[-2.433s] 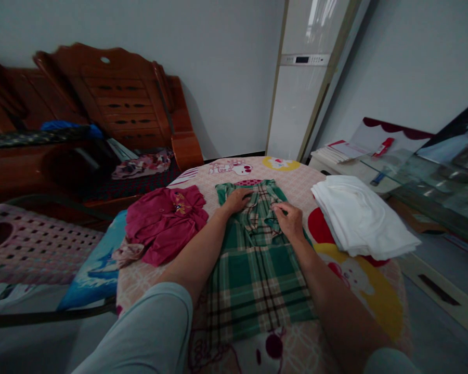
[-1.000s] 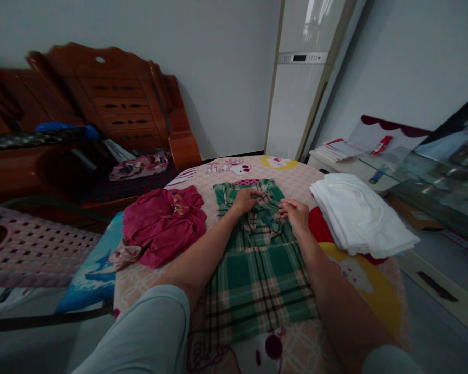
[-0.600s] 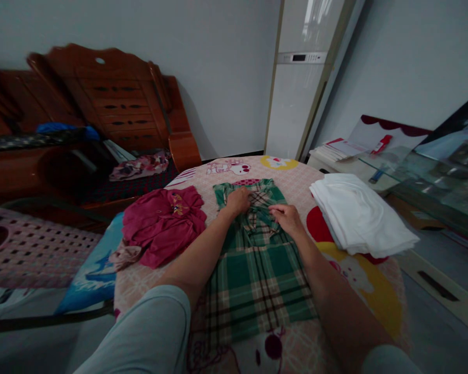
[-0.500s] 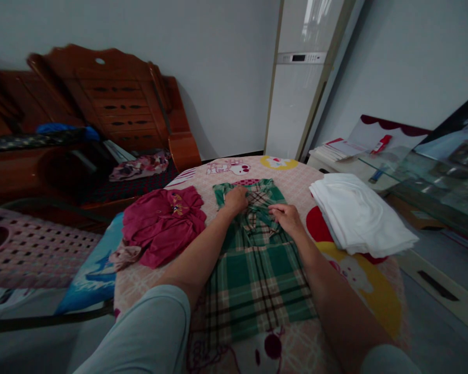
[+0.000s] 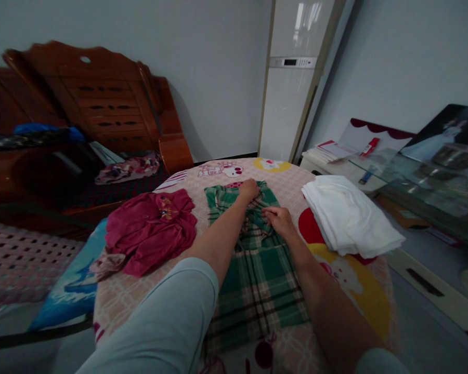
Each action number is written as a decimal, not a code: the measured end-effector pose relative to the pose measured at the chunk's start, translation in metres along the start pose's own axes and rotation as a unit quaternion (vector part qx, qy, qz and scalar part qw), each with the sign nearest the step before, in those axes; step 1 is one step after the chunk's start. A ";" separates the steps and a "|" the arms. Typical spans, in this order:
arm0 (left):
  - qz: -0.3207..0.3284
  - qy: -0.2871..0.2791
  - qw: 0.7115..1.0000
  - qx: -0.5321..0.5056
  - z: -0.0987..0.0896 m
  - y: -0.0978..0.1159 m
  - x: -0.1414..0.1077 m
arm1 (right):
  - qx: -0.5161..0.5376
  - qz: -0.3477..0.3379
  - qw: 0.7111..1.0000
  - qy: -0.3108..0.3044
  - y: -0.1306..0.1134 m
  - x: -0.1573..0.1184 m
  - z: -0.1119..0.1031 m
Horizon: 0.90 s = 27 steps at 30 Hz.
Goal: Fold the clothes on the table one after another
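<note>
A green plaid garment (image 5: 257,280) lies spread on the round table with a patterned pink cloth (image 5: 214,171). Its far part is rumpled, the near part flatter. My left hand (image 5: 249,190) is on the upper part of the garment, fingers bent down and partly hidden. My right hand (image 5: 278,218) pinches the fabric at the garment's right side, just below and right of my left hand. A crumpled magenta garment (image 5: 152,228) rests on the left of the table. On the right sits a folded white cloth (image 5: 347,213).
A carved wooden bench (image 5: 101,109) with cloths on it stands at the back left. A woven pink chair (image 5: 27,259) is at the near left. Glass shelving (image 5: 421,182) and a low cabinet with papers flank the right.
My left hand has moved right across the upper garment, closer to my right hand. My right hand stays at the garment's right side. The whole view has shifted slightly.
</note>
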<state>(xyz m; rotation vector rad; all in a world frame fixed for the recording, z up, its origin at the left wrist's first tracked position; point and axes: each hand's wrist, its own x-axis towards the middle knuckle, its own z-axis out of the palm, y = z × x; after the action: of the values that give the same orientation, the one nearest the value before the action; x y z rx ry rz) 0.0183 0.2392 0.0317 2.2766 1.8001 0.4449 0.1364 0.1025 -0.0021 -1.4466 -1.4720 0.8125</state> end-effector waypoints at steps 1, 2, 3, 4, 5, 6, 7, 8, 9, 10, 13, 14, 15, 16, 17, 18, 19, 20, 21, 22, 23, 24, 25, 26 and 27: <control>-0.012 -0.007 1.000 -0.001 0.002 0.001 0.003 | -0.001 0.001 1.000 -0.001 0.000 0.000 0.000; -0.022 -0.016 1.000 0.000 0.004 0.002 0.006 | -0.002 0.001 1.000 -0.001 -0.001 0.000 0.000; -0.031 -0.023 0.999 0.002 0.005 0.003 0.009 | -0.003 0.000 1.000 0.000 -0.001 0.000 0.001; -0.035 -0.025 0.999 0.007 0.006 0.004 0.011 | -0.004 -0.001 1.000 0.001 -0.001 0.000 0.001; -0.033 -0.019 0.999 0.014 0.008 0.005 0.013 | -0.005 -0.002 1.000 0.002 -0.001 0.000 0.001; -0.028 -0.006 0.999 0.024 0.009 0.005 0.014 | -0.006 -0.003 1.000 0.003 -0.001 0.000 0.001; -0.022 0.011 0.999 0.033 0.010 0.006 0.015 | -0.006 -0.003 1.000 0.004 -0.002 0.000 0.001; -0.015 0.027 0.999 0.042 0.012 0.006 0.016 | -0.005 -0.003 1.000 0.003 -0.002 0.000 0.001; -0.009 0.038 0.998 0.048 0.013 0.006 0.017 | -0.005 -0.002 1.000 0.001 -0.002 0.000 0.001; -0.004 0.042 0.998 0.050 0.014 0.006 0.018 | -0.004 -0.001 1.000 -0.001 -0.002 0.000 0.001; -0.001 0.029 0.999 0.033 0.014 0.007 0.021 | -0.004 0.006 1.000 -0.007 -0.002 0.001 0.001; 0.002 0.020 1.000 0.024 0.014 0.008 0.023 | -0.002 0.008 1.000 -0.007 -0.002 0.001 0.002; 0.009 0.012 1.000 0.019 0.013 0.008 0.024 | 0.000 0.011 1.000 -0.005 -0.002 0.001 0.003; 0.018 0.006 1.000 0.016 0.013 0.009 0.025 | 0.005 0.013 1.000 -0.003 -0.002 0.001 0.003; 0.027 0.004 1.000 0.016 0.013 0.010 0.026 | 0.013 0.016 1.000 -0.001 -0.001 0.001 0.004; 0.035 0.006 0.999 0.017 0.014 0.011 0.026 | 0.026 0.021 0.999 0.003 -0.001 0.002 0.004; 0.043 0.012 0.999 0.018 0.014 0.013 0.027 | 0.045 0.028 0.999 0.014 -0.001 0.002 0.003; 0.052 0.020 0.998 0.015 0.015 0.014 0.028 | 0.069 0.034 0.997 0.031 -0.002 0.002 0.001; 0.063 0.028 0.998 0.007 0.015 0.015 0.028 | 0.097 0.040 0.993 0.056 -0.002 0.003 -0.002; 0.077 0.036 0.996 -0.004 0.014 0.015 0.028 | 0.127 0.044 0.987 0.086 -0.003 0.003 -0.006; 0.093 0.043 0.995 -0.016 0.012 0.015 0.028 | 0.153 0.045 0.980 0.116 -0.004 0.004 -0.011; 0.106 0.048 0.993 -0.028 0.008 0.014 0.027 | 0.175 0.046 0.973 0.143 -0.005 0.004 -0.016; 0.118 0.052 0.991 -0.037 0.002 0.011 0.025 | 0.190 0.048 0.967 0.161 -0.007 0.004 -0.021; 0.124 0.057 0.990 -0.044 -0.005 0.008 0.021 | 0.199 0.054 0.964 0.169 -0.008 0.004 -0.026; 0.125 0.061 0.989 -0.050 -0.014 0.002 0.016 | 0.202 0.065 0.963 0.165 -0.010 0.003 -0.030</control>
<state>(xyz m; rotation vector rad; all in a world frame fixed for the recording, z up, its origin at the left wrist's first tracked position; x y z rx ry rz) 0.0189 0.2538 0.0471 2.4618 1.5076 0.7134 0.1597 0.1010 0.0187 -1.2969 -0.9063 0.8459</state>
